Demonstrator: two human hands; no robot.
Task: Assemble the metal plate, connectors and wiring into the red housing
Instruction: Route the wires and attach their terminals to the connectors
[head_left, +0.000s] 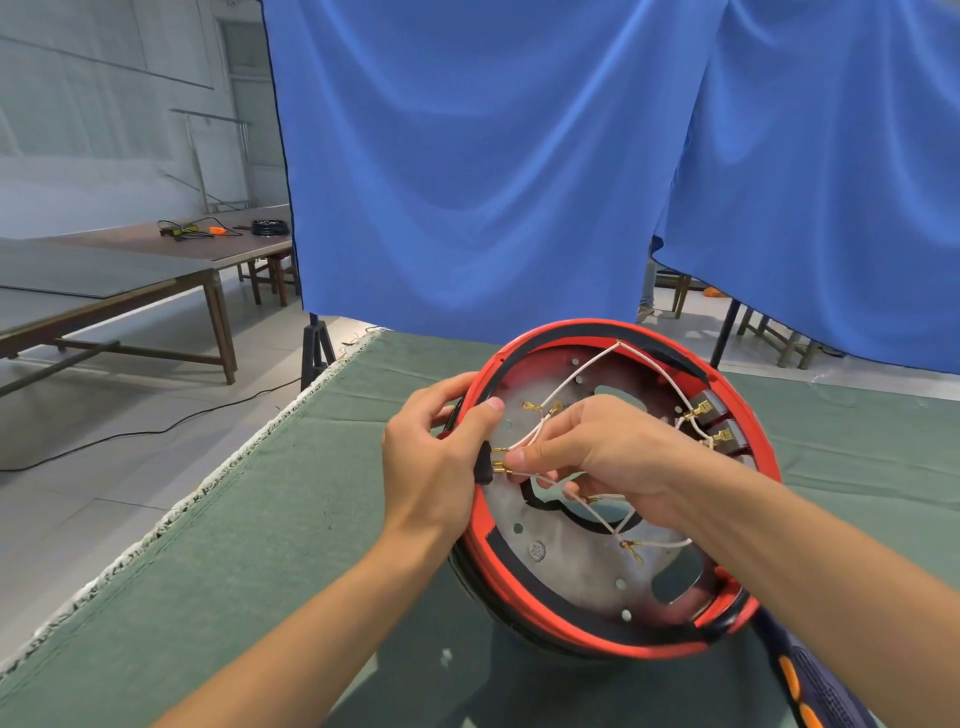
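Right hand (597, 457) is pinching a small brass spade connector on thin white wire (506, 470), just beside the black terminal block (485, 465). Left hand (441, 441) grips the round red plastic housing (748, 441) rim, tilting it on the green cloth table (234, 545). Wires look floppy and fragile, so I'd hold the crimp itself; the grey metal plate (566, 566) already sits inside, stiff.

Head-worn camera looks forward and down, apparently close over the table (311, 493).
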